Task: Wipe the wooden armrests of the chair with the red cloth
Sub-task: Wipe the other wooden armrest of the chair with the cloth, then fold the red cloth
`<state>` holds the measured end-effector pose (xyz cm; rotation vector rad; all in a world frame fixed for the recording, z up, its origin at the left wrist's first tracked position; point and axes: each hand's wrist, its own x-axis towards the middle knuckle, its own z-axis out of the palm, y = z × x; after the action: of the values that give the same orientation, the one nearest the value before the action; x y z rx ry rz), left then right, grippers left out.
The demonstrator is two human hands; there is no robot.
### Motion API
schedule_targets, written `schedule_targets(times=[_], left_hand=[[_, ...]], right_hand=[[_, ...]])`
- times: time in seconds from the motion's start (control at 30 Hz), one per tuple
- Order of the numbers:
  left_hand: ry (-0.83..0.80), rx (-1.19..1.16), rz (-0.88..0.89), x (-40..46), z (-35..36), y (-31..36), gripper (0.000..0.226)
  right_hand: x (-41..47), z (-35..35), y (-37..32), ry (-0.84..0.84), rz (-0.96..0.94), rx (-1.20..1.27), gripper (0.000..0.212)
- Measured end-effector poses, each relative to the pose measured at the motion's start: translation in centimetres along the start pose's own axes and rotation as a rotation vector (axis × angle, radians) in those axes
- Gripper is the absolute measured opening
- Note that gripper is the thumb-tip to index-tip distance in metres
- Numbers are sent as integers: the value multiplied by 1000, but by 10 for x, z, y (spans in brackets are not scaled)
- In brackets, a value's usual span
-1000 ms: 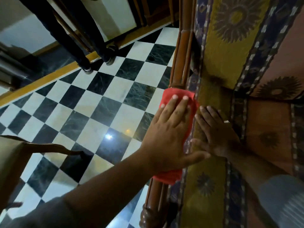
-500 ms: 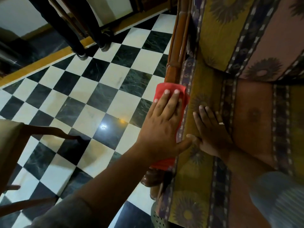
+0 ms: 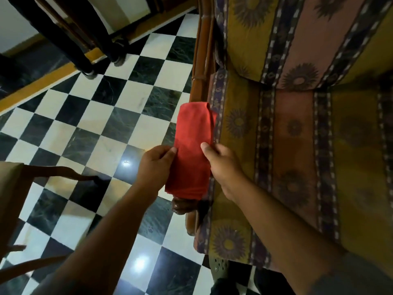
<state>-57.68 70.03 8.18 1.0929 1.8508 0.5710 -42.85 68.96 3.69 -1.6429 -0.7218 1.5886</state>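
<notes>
The red cloth [image 3: 192, 145] lies draped lengthwise over the chair's left wooden armrest [image 3: 201, 60], covering its front half. The armrest's rounded dark front end [image 3: 182, 206] shows just below the cloth. My left hand [image 3: 156, 165] pinches the cloth's left edge with thumb and fingers. My right hand [image 3: 223, 162] grips its right edge, against the seat cushion [image 3: 297, 145]. Both hands hold the cloth near its lower half. The chair's right armrest is out of view.
A black-and-white checkered floor [image 3: 102, 124] spreads to the left. Dark table legs [image 3: 85, 67] stand at the top left. Another wooden chair [image 3: 25, 184] sits at the lower left. The patterned back cushion [image 3: 297, 39] fills the top right.
My left hand lifted off the top of the cloth and took its left edge. My right hand left the cushion and took the right edge. The view shifted back.
</notes>
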Motion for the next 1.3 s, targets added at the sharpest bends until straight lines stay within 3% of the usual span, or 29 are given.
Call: schedule_targets(times=[0.07,0.17,0.3,0.43,0.53,0.6,0.73,0.87,1.0,1.17,1.3], left_hand=[[6,-2,45,-4,-4,8,16],[-18,31,124,-18,2,21,14],[-117,56,246,-50,32,49,16],[-312,75,333,-98,96,75,10],[-480,112,394,-138,149,78,7],[-587,138,417,-170,188,75,8],[-824,258,454,-263,268,62,10],[-1036,408,525,-369,337,39,11],[-1224,609,715,-484,390,-2,11],[-1474,804,830,-606,455,-72,12],[-1552,878,979,-653,490,-130,9]], right_hand=[[-4,-1,-2,42,-46,48,17],[-20,-18,-7,93,-91,69,34],[-62,-70,-6,209,-174,157,25],[-125,-148,14,315,-176,248,15],[-176,-202,39,463,-179,272,37],[-215,-235,64,560,-155,270,43],[-307,-295,131,725,-132,399,30],[-406,-338,199,898,-127,568,38],[-511,-362,275,1045,-73,718,50],[-610,-376,372,1293,-4,847,54],[-640,-381,442,1390,97,852,59]])
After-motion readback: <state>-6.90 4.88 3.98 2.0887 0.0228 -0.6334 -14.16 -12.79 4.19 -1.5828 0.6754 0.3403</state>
